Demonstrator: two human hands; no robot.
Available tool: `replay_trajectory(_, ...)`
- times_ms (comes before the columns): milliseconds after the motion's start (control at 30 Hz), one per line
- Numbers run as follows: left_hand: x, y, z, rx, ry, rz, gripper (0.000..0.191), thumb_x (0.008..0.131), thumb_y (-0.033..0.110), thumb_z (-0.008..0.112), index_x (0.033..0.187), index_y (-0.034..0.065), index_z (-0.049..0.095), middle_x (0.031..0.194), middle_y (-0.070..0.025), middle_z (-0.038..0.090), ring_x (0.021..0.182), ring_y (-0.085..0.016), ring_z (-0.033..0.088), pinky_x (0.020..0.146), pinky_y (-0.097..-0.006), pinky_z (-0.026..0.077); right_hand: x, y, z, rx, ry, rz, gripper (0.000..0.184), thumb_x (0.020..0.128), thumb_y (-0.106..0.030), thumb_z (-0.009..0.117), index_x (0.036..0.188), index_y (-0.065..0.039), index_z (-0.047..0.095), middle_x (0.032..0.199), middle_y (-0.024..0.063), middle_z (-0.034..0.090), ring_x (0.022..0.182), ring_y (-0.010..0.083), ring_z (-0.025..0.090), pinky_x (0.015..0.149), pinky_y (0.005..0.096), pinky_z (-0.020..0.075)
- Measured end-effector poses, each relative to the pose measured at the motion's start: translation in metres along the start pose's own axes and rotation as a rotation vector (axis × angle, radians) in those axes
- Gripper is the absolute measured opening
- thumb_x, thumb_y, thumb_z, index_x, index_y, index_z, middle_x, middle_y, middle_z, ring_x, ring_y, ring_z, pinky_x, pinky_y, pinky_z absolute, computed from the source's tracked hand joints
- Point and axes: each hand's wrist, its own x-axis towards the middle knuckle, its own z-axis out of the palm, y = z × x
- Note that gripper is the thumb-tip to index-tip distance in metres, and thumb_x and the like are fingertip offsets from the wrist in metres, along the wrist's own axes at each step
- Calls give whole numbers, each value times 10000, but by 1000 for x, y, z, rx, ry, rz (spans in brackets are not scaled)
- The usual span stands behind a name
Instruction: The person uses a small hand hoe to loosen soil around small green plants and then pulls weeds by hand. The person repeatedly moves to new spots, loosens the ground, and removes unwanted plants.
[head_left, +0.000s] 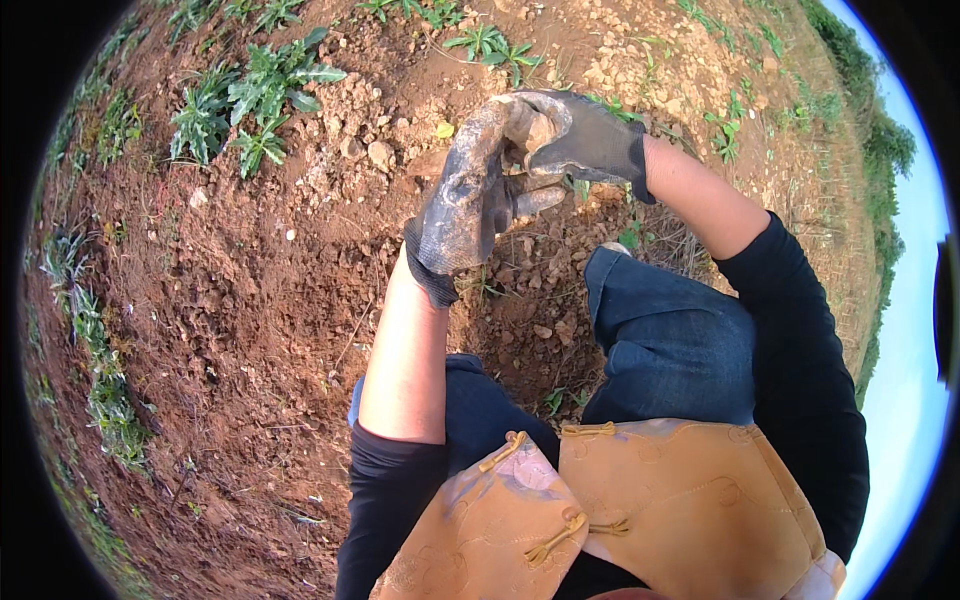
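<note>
Both my hands wear dark work gloves caked with pale mud. In front of me, above the soil, they meet at the fingers. My left hand (466, 187) is bent at the wrist, its muddy back towards me and a finger or two reaching right, under the other hand. From the right comes my right hand (589, 139), its fingers curled against the fingertips of the left glove. Whether anything small lies between them is hidden by the curled fingers and mud. Below the hands lies loose reddish-brown soil (525, 300) with clods.
Leafy green weeds (274, 82) grow at the upper left, with smaller plants (495, 49) at the top. Stones (381, 155) lie on the soil. My knees in blue jeans (671, 337) and a tan embroidered vest (675, 480) fill the lower right. Trees (889, 157) stand along the far right.
</note>
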Motion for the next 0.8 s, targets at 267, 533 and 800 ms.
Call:
replay_trajectory(267, -1, -7, -36, 105, 662, -33, 583, 935, 445, 435, 1305, -4, 391, 1295, -181, 436, 1140, -341, 496, 951, -433, 436, -79, 170, -1, 504, 337, 227, 623, 721, -101, 743, 1261, -26, 442, 1153, 102, 585, 1040, 215, 571, 913, 333, 454)
replay_trajectory(533, -16, -18, -68, 94, 821, -185, 555, 937, 445, 437, 1285, 13, 446, 1250, -169, 487, 1120, -297, 511, 944, -405, 439, -111, 255, 56, -87, 451, 3, 611, 670, -177, 763, 1201, -49, 489, 1184, 181, 538, 1092, 349, 528, 953, 399, 426)
replay_trajectory(800, -21, -7, -69, 127, 863, -174, 538, 945, 426, 426, 1290, 13, 446, 1221, -166, 514, 1090, -290, 539, 939, -394, 450, -50, 261, 55, 228, 123, 231, 681, 742, -95, 719, 1306, -13, 347, 1235, 131, 505, 1113, 243, 518, 982, 346, 403)
